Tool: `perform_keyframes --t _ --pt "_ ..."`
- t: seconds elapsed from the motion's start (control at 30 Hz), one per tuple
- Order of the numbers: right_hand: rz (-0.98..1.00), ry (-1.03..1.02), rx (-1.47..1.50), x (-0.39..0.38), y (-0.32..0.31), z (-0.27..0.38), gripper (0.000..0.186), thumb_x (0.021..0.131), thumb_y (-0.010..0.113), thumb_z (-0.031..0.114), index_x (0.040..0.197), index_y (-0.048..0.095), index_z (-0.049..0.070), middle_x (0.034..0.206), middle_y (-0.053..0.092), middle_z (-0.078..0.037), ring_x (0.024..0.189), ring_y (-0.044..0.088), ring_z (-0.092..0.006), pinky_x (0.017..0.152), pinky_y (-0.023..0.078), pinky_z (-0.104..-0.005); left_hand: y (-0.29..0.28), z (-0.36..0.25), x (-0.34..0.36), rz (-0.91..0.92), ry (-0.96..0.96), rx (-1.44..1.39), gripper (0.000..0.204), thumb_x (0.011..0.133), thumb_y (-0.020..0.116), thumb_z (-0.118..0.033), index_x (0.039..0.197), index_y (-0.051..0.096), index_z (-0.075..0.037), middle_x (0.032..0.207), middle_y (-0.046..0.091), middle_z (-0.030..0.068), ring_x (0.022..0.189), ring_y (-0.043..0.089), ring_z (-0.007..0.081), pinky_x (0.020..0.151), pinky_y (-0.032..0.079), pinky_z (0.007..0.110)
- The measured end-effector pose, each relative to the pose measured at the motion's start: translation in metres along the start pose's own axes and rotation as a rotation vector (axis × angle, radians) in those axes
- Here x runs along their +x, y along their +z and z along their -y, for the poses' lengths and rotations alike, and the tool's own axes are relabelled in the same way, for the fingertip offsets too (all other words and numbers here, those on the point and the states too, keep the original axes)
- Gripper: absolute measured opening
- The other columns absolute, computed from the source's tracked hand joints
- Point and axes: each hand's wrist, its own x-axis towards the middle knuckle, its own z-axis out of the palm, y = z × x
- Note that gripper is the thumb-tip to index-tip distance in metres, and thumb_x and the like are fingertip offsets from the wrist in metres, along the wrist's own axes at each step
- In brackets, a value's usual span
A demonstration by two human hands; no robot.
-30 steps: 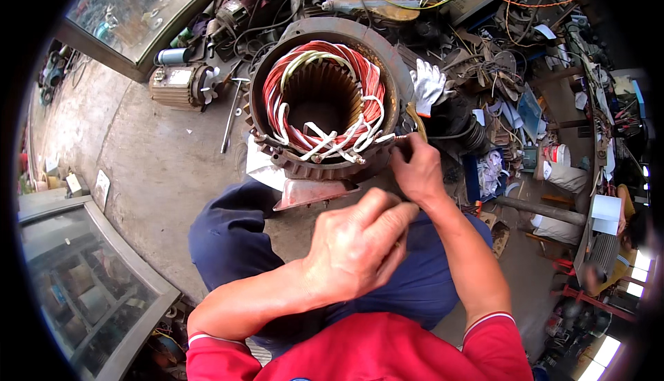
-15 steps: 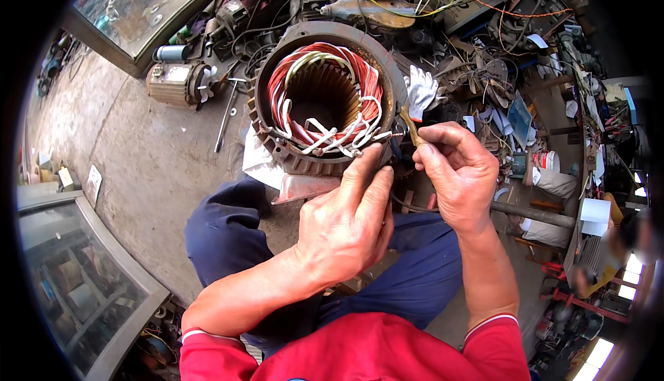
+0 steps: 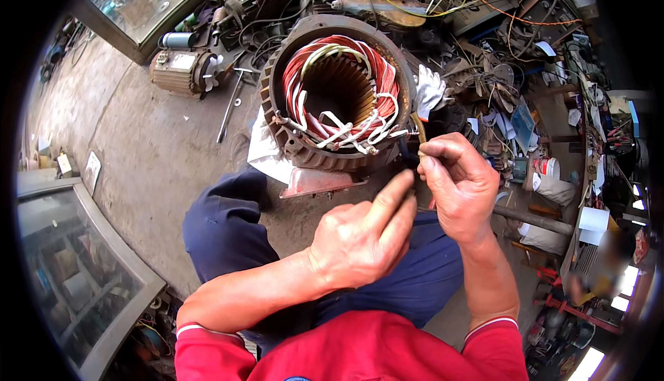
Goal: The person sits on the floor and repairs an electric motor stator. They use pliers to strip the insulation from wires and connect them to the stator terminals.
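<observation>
A motor stator (image 3: pixel 280 139) stands upright in front of me, its ribbed metal housing open at the top. Inside runs a ring of red windings (image 3: pixel 299 77), with white sleeved leads (image 3: pixel 335 132) looped over the near side. My right hand (image 3: pixel 460 191) pinches a narrow brownish-yellow strip (image 3: pixel 419 128) between thumb and fingers, just beyond the stator's near right rim. My left hand (image 3: pixel 363 232) is below the stator, index and middle fingers stretched toward the right hand's fingertips. Its thumb is hidden, and I see nothing held in it.
Left of the stator lie a small motor (image 3: pixel 181 71) with a white fan and a metal T-handled rod (image 3: pixel 230 108). White gloves (image 3: pixel 430 89) rest against the right side. Cables and scrap parts crowd the back. A glass-paned frame (image 3: pixel 83 270) stands at lower left.
My left hand has drawn back from the stator's near rim, toward me and slightly right. The right hand still pinches the strip, a little lower. The view has shifted slightly.
</observation>
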Motion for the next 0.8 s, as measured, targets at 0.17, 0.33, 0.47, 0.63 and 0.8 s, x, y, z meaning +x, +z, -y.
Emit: perform_keyframes --t 0.17,0.33,0.47,0.63,0.8 --pt "0.007 0.025 0.004 -0.006 0.002 0.014 0.014 0.087 0.067 -0.012 0.098 0.067 -0.003 0.094 0.062 -0.003 0.075 0.056 -0.0038 0.064 0.046 -0.0193 -0.008 0.012 -0.007 -0.165 -0.155 -0.127 0.036 0.074 0.068 0.01 0.109 0.062 0.004 0.081 0.065 0.0131 0.057 0.062 0.0218 0.05 0.049 0.029" --pt "0.002 -0.013 0.077 -0.01 0.008 0.01 0.015 0.086 0.067 -0.013 0.097 0.066 -0.003 0.094 0.063 -0.004 0.077 0.058 -0.0045 0.064 0.048 -0.0194 -0.009 0.018 -0.003 -0.13 -0.4 -0.229 0.055 0.083 0.067 0.004 0.137 0.053 0.001 0.084 0.068 0.0168 0.063 0.066 0.0295 0.058 0.053 0.037" --pt "0.01 -0.044 0.042 -0.012 0.01 0.007 0.015 0.086 0.067 -0.012 0.097 0.066 -0.003 0.094 0.063 -0.004 0.076 0.058 -0.0046 0.063 0.048 -0.0194 -0.006 0.023 -0.001 -0.058 -0.274 -0.135 0.061 0.083 0.067 0.0 0.142 0.051 -0.001 0.082 0.069 0.017 0.068 0.069 0.032 0.061 0.054 0.041" --pt "0.003 -0.047 0.032 -0.014 0.012 0.003 0.014 0.087 0.067 -0.012 0.098 0.065 -0.004 0.095 0.062 -0.004 0.076 0.057 -0.0045 0.064 0.047 -0.019 -0.007 0.02 -0.005 0.034 -0.304 -0.1 0.068 0.081 0.066 -0.001 0.146 0.047 -0.001 0.077 0.067 0.0146 0.062 0.067 0.0314 0.054 0.052 0.043" --pt "-0.03 0.051 0.05 -0.019 0.012 0.004 0.014 0.089 0.065 -0.012 0.1 0.065 -0.005 0.097 0.061 -0.004 0.079 0.056 -0.0047 0.067 0.046 -0.0187 -0.008 0.018 -0.004 0.091 -0.36 -0.11 0.071 0.079 0.065 0.002 0.147 0.046 -0.003 0.076 0.067 0.0177 0.062 0.066 0.0342 0.056 0.052 0.044"
